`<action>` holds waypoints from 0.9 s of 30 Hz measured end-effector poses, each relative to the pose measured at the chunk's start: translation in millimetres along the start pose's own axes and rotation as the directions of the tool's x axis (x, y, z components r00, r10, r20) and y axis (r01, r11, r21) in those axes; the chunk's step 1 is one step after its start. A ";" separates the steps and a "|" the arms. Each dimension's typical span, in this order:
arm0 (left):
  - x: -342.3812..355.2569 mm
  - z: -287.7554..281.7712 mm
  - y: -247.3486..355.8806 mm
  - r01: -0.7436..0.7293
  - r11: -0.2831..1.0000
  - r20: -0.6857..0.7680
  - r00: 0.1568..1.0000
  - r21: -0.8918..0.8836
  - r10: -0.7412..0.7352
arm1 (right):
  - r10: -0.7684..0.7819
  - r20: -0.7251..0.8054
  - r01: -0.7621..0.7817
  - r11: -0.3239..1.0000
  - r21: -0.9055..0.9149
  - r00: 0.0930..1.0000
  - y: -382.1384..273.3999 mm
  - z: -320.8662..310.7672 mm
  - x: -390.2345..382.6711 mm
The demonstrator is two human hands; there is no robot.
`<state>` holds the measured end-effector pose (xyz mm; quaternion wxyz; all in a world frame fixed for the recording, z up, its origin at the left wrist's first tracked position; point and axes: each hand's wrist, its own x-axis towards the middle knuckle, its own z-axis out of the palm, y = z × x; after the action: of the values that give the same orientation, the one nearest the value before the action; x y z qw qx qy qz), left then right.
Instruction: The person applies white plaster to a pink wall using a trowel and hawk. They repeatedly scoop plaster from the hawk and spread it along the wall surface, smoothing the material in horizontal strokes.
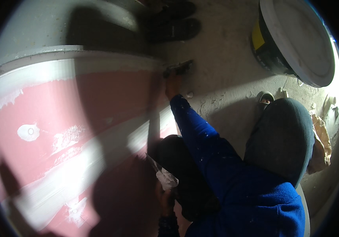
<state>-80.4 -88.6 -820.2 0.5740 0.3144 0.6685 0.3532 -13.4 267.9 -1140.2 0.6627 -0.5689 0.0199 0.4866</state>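
Note:
My right arm in a paint-flecked blue sleeve reaches far forward along the base of the pink plasterboard wall [114, 94]. The fingers of my right hand [173, 83] are closed round a dark flat tool [180, 68], whose exact kind is lost in shadow. Low on the left, beside my knee, my left hand [165, 197] grips a broad putty knife [152, 161]. A lump of white joint compound [168, 179] sits on its blade. White bands of compound cross the board, along its far edge and diagonally through the middle.
A dark bucket [261, 53] with a pale lid [301, 37] stands at the far right. Dark shoes [175, 29] are at the top. My bent right knee [282, 134] rises near a crumpled brown paper bag [321, 144]. Small debris [190, 94] lies on the dusty floor.

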 end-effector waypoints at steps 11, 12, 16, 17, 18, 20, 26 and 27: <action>1.6 5.1 5.6 0.032 0.999 -0.032 0.999 0.011 -0.032 | -0.005 0.050 0.015 0.980 -0.199 0.999 -29.1 3.2 0.7; 1.8 4.9 5.2 0.022 1.000 -0.023 0.999 0.011 -0.022 | 0.002 0.034 0.008 0.965 -0.263 0.999 -32.2 4.1 -0.3; 1.8 4.1 3.3 0.015 1.000 -0.032 0.999 0.021 -0.014 | 0.040 -0.012 -0.041 0.987 -0.157 0.999 -34.5 8.7 0.8; 1.6 4.1 2.5 -0.004 1.000 -0.053 0.999 0.024 0.006 | -0.072 -0.005 0.069 0.966 -0.250 0.997 -30.9 10.0 2.6; 1.4 4.2 1.8 -0.024 0.999 -0.074 0.997 0.027 0.026 | -0.169 0.054 0.176 0.894 -0.412 0.984 -25.9 10.6 5.9; 1.4 4.5 0.4 -0.005 1.000 -0.043 0.999 0.026 0.006 | -0.312 0.230 0.377 0.584 -0.719 0.922 -10.8 10.1 12.8; 1.8 3.4 -1.9 -0.006 1.000 -0.052 0.999 0.024 0.007 | -0.620 0.409 0.669 0.264 -0.694 0.669 33.4 -1.7 26.4; 1.6 2.8 -1.2 0.003 1.000 -0.041 0.999 0.013 -0.002 | -0.512 0.357 0.587 0.408 -0.700 0.781 35.4 -0.8 28.4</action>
<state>-77.8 -87.6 -822.4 0.5587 0.3101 0.6826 0.3544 -21.7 280.7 -1182.9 0.4687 -0.7501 -0.4096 0.2234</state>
